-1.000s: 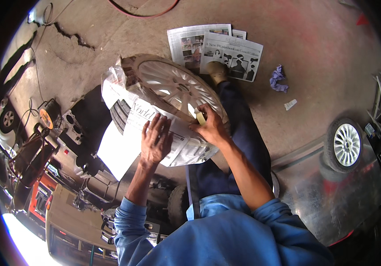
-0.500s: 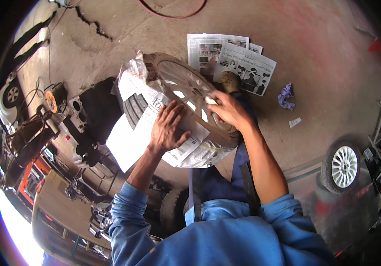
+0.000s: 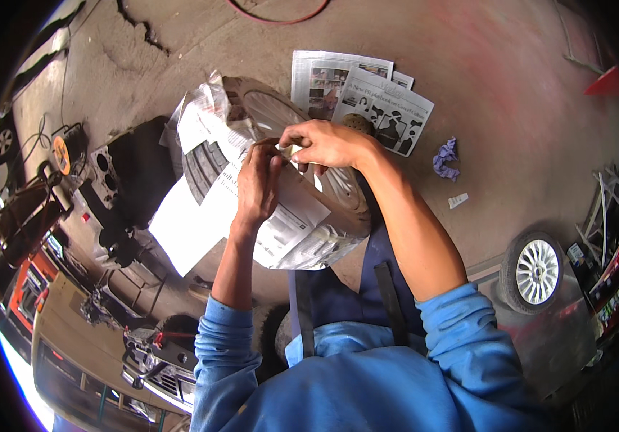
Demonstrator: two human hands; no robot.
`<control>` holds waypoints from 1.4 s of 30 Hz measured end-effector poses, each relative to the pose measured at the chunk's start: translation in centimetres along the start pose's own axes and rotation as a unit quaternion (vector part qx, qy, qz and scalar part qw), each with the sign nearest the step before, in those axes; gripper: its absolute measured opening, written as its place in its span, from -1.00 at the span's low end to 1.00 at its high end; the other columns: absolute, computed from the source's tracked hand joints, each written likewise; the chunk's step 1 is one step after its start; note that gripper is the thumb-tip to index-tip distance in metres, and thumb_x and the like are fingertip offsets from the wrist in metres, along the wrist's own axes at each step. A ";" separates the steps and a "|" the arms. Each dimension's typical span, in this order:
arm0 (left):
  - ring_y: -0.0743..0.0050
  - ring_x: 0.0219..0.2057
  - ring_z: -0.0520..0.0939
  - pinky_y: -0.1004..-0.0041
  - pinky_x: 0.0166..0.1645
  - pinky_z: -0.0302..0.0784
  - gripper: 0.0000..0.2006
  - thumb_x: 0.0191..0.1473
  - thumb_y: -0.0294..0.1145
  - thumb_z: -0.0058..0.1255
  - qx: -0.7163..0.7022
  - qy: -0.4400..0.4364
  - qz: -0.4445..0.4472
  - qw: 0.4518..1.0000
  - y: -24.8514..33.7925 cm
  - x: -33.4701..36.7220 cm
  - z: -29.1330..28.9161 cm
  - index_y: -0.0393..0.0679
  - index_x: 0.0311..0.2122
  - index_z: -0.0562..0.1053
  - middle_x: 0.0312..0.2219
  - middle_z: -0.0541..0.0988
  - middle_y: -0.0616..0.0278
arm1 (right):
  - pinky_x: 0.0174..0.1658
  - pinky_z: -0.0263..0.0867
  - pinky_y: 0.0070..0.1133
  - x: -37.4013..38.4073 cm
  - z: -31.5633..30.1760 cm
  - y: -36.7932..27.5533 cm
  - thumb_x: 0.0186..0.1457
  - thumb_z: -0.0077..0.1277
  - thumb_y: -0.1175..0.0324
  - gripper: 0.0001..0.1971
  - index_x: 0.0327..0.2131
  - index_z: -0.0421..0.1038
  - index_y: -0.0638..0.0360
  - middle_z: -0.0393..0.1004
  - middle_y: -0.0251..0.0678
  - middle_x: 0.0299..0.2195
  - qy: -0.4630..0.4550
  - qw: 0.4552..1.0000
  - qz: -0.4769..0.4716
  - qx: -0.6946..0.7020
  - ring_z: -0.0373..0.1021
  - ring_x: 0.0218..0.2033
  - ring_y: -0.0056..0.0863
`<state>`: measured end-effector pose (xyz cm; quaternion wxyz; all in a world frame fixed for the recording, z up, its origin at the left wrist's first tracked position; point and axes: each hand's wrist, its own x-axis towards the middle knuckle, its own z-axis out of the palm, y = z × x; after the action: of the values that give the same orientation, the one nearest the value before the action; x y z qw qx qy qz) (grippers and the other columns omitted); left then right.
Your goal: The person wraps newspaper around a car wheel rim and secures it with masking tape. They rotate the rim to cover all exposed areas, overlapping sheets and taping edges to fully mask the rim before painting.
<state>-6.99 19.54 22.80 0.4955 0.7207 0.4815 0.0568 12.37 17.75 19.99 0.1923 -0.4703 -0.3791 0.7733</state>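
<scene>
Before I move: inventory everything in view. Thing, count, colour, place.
Partly covered wheel: 1, grey rim, black tyre, centre
Newspaper wrap: count unclear, white, on that wheel
Small item: 1, pale, centre, mostly hidden
Loose newspapers: at least 3, white, top centre
Crumpled paper: 1, purple, right floor
Scrap: 1, white, right floor
Spoked wheel: 1, white rim, lower right
Hose: 1, red, top
Reel: 1, orange face, left
Vehicle: 1, tan, lower left
Clutter: uncountable, mixed, both sides
Shoe: 1, brown, by loose newspapers
Sleeves: 2, blue, bottom
Left fingers, right fingers: one set each, centre

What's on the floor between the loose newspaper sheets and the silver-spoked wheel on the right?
A crumpled purple wad and a small white scrap lie there, in the head view.
</scene>
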 end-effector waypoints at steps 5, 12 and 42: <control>0.13 -0.30 0.56 0.26 -0.16 0.41 -0.78 0.13 -0.37 -0.11 0.000 0.016 -0.010 1.000 -0.3 -0.1 0.6 -0.30 -0.18 0.37 -0.21 0.49 0.01 | -0.55 0.33 -0.60 -0.7 2.8 1.6 0.07 -0.01 0.44 -0.71 -0.10 0.37 0.18 0.47 -0.27 -0.50 0.123 0.987 -0.082 0.067 0.40 -0.64 -0.60; 0.16 -0.31 0.57 0.30 -0.18 0.44 -0.79 0.10 -0.43 -0.08 0.021 0.039 0.016 0.999 -0.5 0.3 0.9 -0.30 -0.17 0.38 -0.21 0.50 0.02 | -0.21 0.36 -0.53 -1.2 5.4 1.9 -0.01 0.07 0.49 -0.69 -0.13 0.39 0.18 0.52 -0.24 -0.27 0.270 0.940 -0.206 -0.034 0.46 -0.28 -0.41; 0.02 -0.06 0.48 0.20 0.07 0.28 -0.45 -0.07 -0.63 -0.08 0.064 0.038 -0.031 0.997 -0.8 -0.1 1.5 -0.19 0.11 0.20 0.08 0.29 -0.07 | -0.50 0.31 -0.47 -2.7 3.3 3.8 0.09 0.01 0.34 -0.87 -0.34 0.45 0.18 0.49 -0.16 -0.59 0.322 0.941 0.077 -0.063 0.45 -0.57 -0.35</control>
<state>-6.70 18.47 21.52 0.4311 0.7329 0.5249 0.0383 11.01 12.21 19.50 0.2138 -0.7334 -0.3073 0.5674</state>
